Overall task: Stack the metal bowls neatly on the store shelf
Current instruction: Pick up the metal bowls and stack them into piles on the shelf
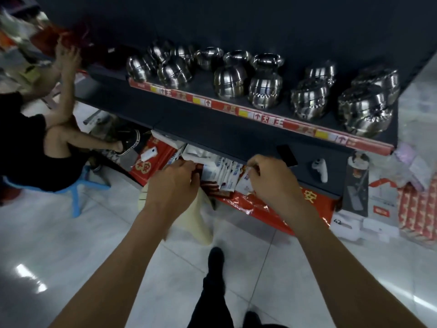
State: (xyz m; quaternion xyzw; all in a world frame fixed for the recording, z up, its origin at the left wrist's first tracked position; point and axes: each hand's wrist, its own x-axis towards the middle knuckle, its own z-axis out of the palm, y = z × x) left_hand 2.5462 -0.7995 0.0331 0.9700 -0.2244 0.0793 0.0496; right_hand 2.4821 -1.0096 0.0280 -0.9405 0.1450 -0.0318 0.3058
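Left hand (172,183) has fingers curled round the left end of a row of white packets (221,172); right hand (272,182) pinches the row's right end. Metal bowls (263,84) sit upside down in stacks on the shelf (203,85) beyond both hands, untouched. Seated person (28,147) on blue stool (78,192), well left of the left hand.

One wide-angle camera sits on the person's head, facing forward and steeply down. The shelf (203,81) with the metal bowls (264,84) slants across the upper half, farther off; the tiled floor (71,256) fills the bottom. Both forearms (132,256) enter from the lower edge, and the left hand (173,182) and right hand (272,181) lie near, at mid-frame, on the packets (220,172). Straight lines bow toward the edges
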